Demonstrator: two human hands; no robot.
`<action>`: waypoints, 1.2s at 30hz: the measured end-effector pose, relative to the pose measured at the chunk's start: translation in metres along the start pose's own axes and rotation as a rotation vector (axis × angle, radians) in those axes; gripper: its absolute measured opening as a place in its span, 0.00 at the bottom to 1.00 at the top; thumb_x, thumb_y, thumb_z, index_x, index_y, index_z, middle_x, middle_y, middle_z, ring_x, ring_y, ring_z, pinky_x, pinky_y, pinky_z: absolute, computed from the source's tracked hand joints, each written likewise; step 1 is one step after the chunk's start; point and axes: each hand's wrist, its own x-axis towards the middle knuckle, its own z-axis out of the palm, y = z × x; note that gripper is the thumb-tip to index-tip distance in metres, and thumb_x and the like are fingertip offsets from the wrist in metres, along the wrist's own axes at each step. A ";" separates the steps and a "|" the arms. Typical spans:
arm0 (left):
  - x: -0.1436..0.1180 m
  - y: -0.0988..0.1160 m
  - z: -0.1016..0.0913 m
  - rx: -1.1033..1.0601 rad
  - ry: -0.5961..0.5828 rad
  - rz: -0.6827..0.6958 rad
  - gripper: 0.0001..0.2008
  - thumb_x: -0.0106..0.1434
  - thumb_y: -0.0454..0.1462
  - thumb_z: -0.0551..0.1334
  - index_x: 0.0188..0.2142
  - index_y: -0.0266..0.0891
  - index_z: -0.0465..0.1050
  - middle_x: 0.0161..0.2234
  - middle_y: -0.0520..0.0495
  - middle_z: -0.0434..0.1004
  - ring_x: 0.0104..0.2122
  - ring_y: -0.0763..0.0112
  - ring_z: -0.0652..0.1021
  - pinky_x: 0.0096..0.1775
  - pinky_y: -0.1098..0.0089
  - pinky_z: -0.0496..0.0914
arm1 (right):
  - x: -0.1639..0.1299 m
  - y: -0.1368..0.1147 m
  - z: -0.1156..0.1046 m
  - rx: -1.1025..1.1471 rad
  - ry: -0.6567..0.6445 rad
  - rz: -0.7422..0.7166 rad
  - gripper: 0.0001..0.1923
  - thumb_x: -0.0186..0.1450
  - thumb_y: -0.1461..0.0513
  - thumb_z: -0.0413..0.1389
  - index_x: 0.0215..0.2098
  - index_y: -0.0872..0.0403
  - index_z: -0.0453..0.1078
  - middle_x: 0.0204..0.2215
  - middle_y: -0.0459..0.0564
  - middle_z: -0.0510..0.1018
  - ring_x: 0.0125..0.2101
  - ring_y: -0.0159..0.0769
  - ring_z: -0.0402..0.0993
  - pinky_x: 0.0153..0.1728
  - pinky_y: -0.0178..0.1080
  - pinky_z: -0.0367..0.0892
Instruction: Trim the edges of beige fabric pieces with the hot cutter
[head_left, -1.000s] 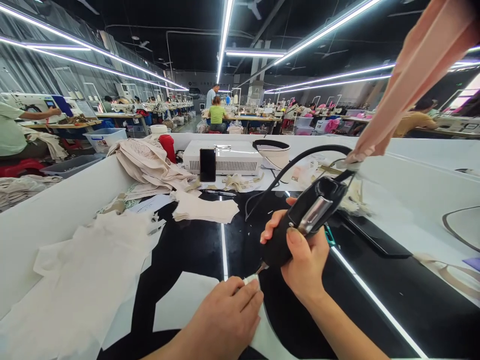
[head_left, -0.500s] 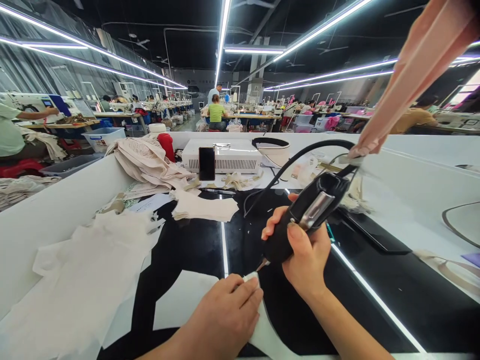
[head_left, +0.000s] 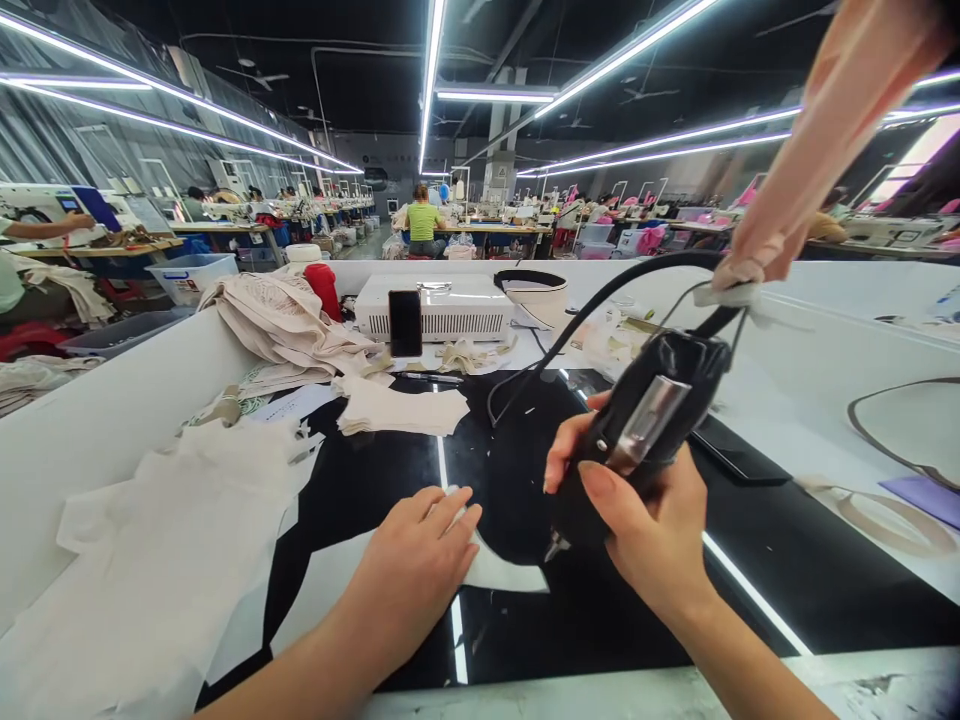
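A glossy black worktable point(head_left: 787, 580) is lying under strip lights in a sewing hall. Loose white fabric point(head_left: 165, 540) is piling at the left. The left hand point(head_left: 416, 555) is pressing flat, fingers spread, on a white cut piece point(head_left: 502, 572) — the right hand point(head_left: 652, 530) is gripping a black corded cutting tool point(head_left: 637, 430), tip just beside that piece.

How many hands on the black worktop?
2. Left hand lies flat on the white fabric piece; right hand grips the black corded tool just right of it.
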 end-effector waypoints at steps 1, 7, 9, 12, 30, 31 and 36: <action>0.001 0.004 -0.002 -0.048 0.022 0.022 0.12 0.86 0.35 0.56 0.59 0.36 0.77 0.57 0.43 0.86 0.53 0.57 0.83 0.52 0.58 0.77 | -0.002 0.001 -0.001 0.015 0.013 -0.008 0.18 0.70 0.53 0.74 0.54 0.43 0.77 0.35 0.42 0.84 0.27 0.35 0.81 0.29 0.38 0.80; 0.004 0.030 -0.005 -0.293 -0.003 0.154 0.12 0.86 0.43 0.62 0.58 0.39 0.76 0.53 0.49 0.86 0.49 0.64 0.82 0.53 0.63 0.76 | -0.012 0.004 -0.004 0.053 0.080 -0.031 0.20 0.71 0.51 0.74 0.55 0.44 0.75 0.33 0.42 0.83 0.26 0.35 0.79 0.28 0.38 0.78; 0.003 0.032 -0.002 -0.300 -0.033 0.154 0.15 0.83 0.45 0.67 0.60 0.39 0.75 0.53 0.49 0.85 0.49 0.62 0.82 0.53 0.62 0.76 | -0.014 0.004 -0.003 0.068 0.088 -0.033 0.20 0.71 0.51 0.74 0.55 0.44 0.75 0.33 0.42 0.83 0.26 0.34 0.79 0.28 0.37 0.78; 0.000 0.031 0.003 -0.297 -0.073 0.126 0.19 0.78 0.47 0.72 0.60 0.40 0.75 0.51 0.48 0.84 0.47 0.60 0.82 0.51 0.61 0.77 | -0.014 0.006 0.000 0.089 0.088 -0.037 0.19 0.71 0.52 0.74 0.55 0.44 0.75 0.33 0.42 0.82 0.25 0.34 0.79 0.28 0.37 0.79; -0.004 0.032 0.004 -0.287 -0.135 0.105 0.20 0.79 0.47 0.72 0.60 0.38 0.75 0.49 0.48 0.83 0.47 0.61 0.81 0.51 0.61 0.77 | -0.015 0.009 0.005 0.112 0.111 -0.018 0.21 0.69 0.51 0.75 0.54 0.44 0.76 0.32 0.42 0.83 0.24 0.35 0.79 0.27 0.38 0.80; -0.004 0.031 0.004 -0.287 -0.133 0.106 0.20 0.79 0.47 0.72 0.60 0.38 0.75 0.49 0.48 0.83 0.47 0.61 0.81 0.51 0.61 0.77 | -0.015 0.008 0.004 0.115 0.107 -0.019 0.20 0.70 0.51 0.75 0.54 0.44 0.76 0.33 0.42 0.83 0.25 0.35 0.79 0.27 0.38 0.80; -0.004 0.031 0.003 -0.296 -0.102 0.107 0.21 0.76 0.47 0.74 0.59 0.37 0.75 0.49 0.49 0.83 0.46 0.61 0.81 0.50 0.60 0.77 | -0.017 0.007 0.002 0.118 0.089 -0.029 0.20 0.71 0.51 0.74 0.55 0.44 0.76 0.33 0.42 0.83 0.25 0.33 0.79 0.28 0.36 0.80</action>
